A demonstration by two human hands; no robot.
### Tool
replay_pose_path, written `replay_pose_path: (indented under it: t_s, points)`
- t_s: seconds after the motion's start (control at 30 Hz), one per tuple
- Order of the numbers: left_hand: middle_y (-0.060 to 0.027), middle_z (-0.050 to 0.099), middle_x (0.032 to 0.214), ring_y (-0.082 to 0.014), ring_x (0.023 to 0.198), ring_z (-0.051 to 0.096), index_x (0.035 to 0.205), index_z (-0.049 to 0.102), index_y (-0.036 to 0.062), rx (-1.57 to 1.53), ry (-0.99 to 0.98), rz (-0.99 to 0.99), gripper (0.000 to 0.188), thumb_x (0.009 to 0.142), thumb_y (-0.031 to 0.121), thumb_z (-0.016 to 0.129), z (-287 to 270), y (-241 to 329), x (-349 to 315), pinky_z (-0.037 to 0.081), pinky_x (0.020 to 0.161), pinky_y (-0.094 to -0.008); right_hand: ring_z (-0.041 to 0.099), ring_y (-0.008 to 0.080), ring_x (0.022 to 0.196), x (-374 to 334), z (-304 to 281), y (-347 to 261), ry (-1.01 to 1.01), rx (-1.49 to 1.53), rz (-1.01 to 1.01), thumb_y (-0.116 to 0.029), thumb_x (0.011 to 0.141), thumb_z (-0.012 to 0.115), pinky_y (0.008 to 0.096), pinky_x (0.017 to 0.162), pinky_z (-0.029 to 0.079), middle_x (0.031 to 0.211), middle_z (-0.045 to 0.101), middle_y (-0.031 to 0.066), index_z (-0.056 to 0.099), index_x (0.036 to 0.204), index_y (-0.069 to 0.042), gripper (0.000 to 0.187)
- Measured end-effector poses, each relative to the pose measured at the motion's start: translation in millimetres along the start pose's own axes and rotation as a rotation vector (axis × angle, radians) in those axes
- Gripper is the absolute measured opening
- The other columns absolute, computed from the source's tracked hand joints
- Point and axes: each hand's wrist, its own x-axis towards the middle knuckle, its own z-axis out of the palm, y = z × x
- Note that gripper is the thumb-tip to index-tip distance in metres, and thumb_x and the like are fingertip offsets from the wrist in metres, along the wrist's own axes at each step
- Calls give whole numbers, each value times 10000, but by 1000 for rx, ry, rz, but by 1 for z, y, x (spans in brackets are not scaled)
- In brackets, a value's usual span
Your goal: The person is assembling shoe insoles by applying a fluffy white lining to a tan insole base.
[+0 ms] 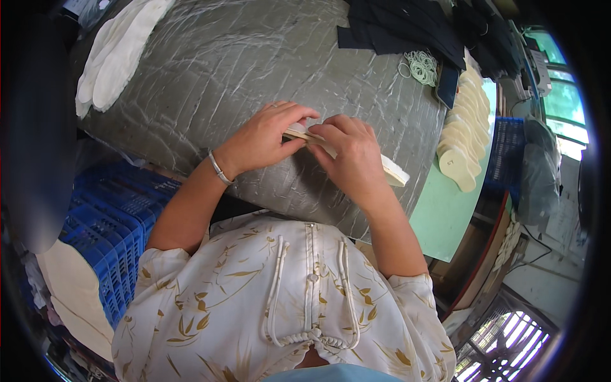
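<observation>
My left hand (264, 137), with a silver bangle at its wrist, pinches the left end of a long, narrow, off-white layered piece (393, 172) between thumb and fingers. Closed on the upper side of the same piece is my right hand (351, 153), its thumb and fingers close to the left hand's. A pale tan edge shows between the hands. The piece slants down to the right, its far end sticking out beyond my right hand. Much of its middle is hidden under my right hand, so its exact kind cannot be told. Both hands are over the near part of the grey table (254, 70).
Long white sock-shaped pieces (118, 54) lie at the far left. Black cloth (401, 28), a bundle of pale elastic loops (421, 67) and a phone (447, 86) are far right. Overlapping cream sole-shaped pieces (461, 137) line a green board (445, 213). Blue crates (121, 229) stand left.
</observation>
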Motion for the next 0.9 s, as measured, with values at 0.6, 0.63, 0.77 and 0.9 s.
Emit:
replay_pose_path:
  t_s: [0.6,0.63,0.77,0.9]
  points:
    - [-98,616,1079,-261,1005,590,1211,567,80,-30,11,-52,466,767,31,701,-9,-9,-11,446,929,-376,596,245,846,11,14,-7,0,14,-21,-104,741,726,383,816,441,871,639,31,710,832,-84,95]
    - [-95,617,1078,-257,1005,591,1209,569,78,-54,16,-74,461,771,35,703,-11,-9,-13,453,918,-372,595,245,846,11,15,-6,-2,23,-13,-103,740,727,384,816,441,872,639,31,710,840,-85,103]
    - [-95,625,1069,-252,1003,597,1202,573,72,-34,21,-99,440,783,48,703,-17,-11,-21,466,891,-367,597,253,850,13,18,-10,-7,51,11,-107,734,735,390,812,443,872,639,39,705,863,-80,134]
    - [-110,632,1110,-280,1026,602,1194,579,58,-21,37,-87,430,781,69,699,-14,-9,-19,455,910,-375,601,257,846,13,23,-9,-15,39,7,-124,744,725,392,803,444,845,628,45,699,880,-87,143]
